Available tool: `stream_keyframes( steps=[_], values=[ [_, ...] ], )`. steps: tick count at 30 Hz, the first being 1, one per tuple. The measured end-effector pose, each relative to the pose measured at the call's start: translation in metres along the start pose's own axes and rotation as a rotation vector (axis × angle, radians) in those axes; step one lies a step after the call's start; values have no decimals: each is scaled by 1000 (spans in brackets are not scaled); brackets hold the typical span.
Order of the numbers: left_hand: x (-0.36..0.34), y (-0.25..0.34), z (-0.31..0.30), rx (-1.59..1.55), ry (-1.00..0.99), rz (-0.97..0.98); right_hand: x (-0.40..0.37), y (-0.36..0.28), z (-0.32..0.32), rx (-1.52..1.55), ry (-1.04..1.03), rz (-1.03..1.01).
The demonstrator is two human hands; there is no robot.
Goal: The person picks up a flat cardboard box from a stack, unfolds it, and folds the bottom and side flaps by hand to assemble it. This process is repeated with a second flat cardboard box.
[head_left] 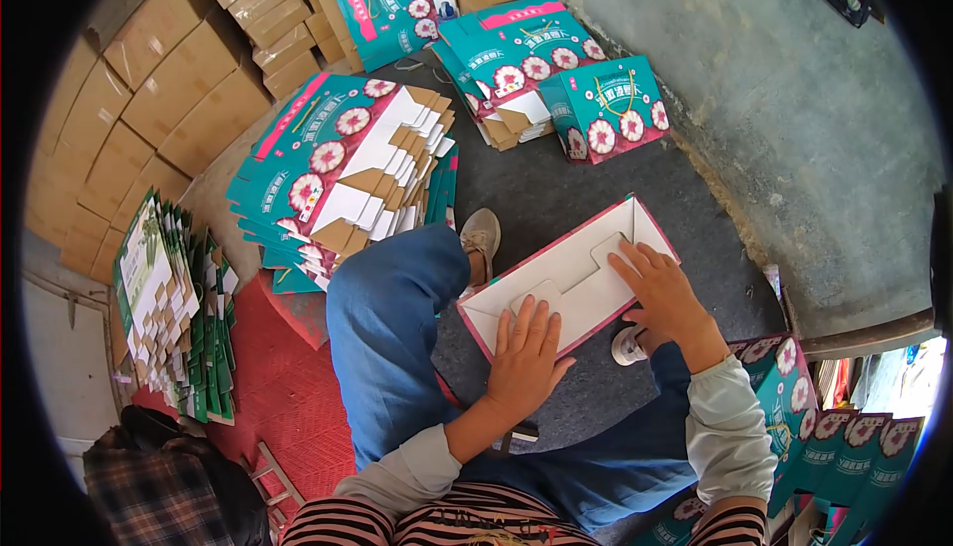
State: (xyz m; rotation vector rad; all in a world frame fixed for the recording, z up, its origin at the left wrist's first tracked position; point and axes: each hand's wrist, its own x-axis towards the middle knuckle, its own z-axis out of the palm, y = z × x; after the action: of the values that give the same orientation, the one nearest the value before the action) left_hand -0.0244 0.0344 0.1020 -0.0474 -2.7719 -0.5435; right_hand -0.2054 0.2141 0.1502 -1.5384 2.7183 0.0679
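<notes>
Left hand (526,357) flat, fingers spread, pressing white flap inside open box (581,283). Right hand (663,296) flat too, fingertips on far flap. Hands apart, neither gripping. Box tilted, resting over lap between knees, above grey mat (556,189). Shoe (482,236) just beyond left knee. Stack of flat teal blanks (338,169) left of leg. Finished teal box (608,109) farther out, well apart.
</notes>
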Motion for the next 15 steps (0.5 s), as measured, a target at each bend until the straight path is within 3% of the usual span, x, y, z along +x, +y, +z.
stream_keyframes(
  steps=[15],
  values=[
    [-8,1,26,144,-139,69,6,7,18,59,-215,-15]
  ],
)
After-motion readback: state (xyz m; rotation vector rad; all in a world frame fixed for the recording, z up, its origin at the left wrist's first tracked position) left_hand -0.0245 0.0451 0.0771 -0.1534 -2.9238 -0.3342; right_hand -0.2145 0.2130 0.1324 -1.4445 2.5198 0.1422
